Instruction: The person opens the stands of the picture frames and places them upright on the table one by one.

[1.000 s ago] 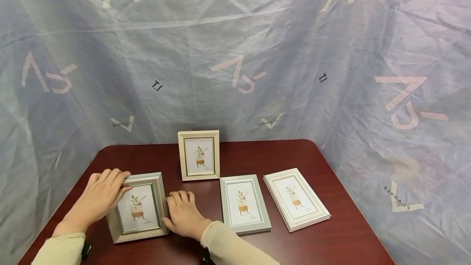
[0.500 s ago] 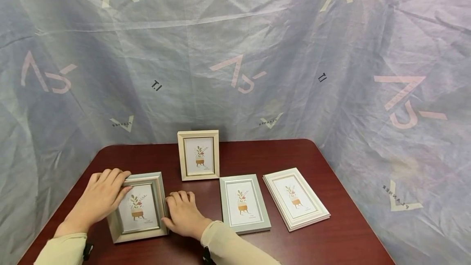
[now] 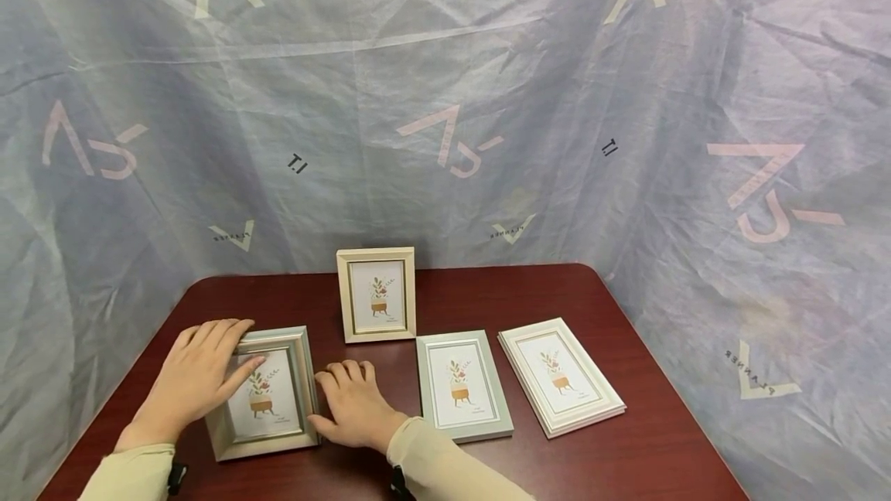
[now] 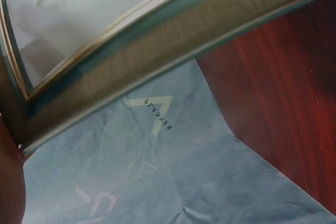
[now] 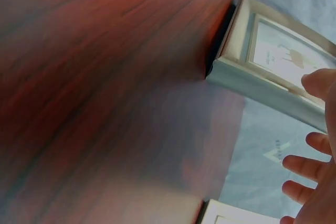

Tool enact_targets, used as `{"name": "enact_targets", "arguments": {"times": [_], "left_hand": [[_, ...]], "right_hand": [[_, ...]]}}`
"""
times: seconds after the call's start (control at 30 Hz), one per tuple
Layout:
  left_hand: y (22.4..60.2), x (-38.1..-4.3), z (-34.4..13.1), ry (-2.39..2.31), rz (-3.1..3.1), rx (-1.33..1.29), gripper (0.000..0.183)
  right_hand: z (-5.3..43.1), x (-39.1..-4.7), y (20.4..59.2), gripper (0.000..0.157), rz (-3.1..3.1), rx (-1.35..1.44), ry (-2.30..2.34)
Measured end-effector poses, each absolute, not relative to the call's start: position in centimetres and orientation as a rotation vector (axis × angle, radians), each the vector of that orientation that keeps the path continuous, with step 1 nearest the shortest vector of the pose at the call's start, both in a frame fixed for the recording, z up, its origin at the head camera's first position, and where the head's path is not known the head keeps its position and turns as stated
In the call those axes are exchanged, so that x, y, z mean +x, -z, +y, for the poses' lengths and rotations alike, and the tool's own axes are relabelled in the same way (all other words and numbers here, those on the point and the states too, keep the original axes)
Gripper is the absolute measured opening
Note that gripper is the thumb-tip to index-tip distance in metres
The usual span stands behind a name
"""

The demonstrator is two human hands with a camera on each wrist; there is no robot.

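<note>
A champagne-silver photo frame (image 3: 273, 400) with a plant print stands upright, leaning back slightly, at the table's left front. My left hand (image 3: 191, 377) is at its upper left corner, fingers extended over the top edge and thumb out in front of the print. On the other side, my right hand (image 3: 355, 404) is beside the frame's right edge. The right wrist view shows this hand (image 5: 323, 177) with its fingers spread and the thumb overlapping the frame (image 5: 244, 56). The left wrist view has the frame's border (image 4: 131, 61) up close; most of the left hand is out of sight there.
A cream photo frame (image 3: 377, 296) stands upright at the table's back. Right of my hands lie a grey-green frame (image 3: 459, 389) and a stack of white frames (image 3: 562, 377). Grey printed cloth (image 3: 445, 99) hangs around the dark red table (image 3: 480, 292).
My left hand has shifted slightly right, its fingers and thumb straighter than before. The right hand's fingers have loosened a little at the edge. The frames have stayed in place.
</note>
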State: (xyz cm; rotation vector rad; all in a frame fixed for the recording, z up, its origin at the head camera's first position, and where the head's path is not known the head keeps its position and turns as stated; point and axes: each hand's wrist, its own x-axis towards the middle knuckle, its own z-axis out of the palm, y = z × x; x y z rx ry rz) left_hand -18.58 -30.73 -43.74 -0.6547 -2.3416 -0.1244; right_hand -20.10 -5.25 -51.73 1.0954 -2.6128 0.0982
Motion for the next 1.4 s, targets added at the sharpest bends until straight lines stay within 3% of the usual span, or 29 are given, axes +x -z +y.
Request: {"name": "enact_targets", "arguments": {"times": [0.2,0.97,1.4], "left_hand": [[43.6,-18.9,-29.1,0.143,-2.293,-0.686,0.082],[44.4,-20.6,-19.4,0.178,-2.182,-0.918,0.073],[47.3,-20.8,-14.8,0.202,-2.314,-0.959,0.066]], "right_hand": [[-3.6,-21.0,51.8,0.056,-2.620,1.091,-0.123],[10.1,-24.6,52.4,0.053,-2.696,0.884,-0.259],[14.1,-24.7,53.2,0.049,-2.710,0.773,-0.266]]}}
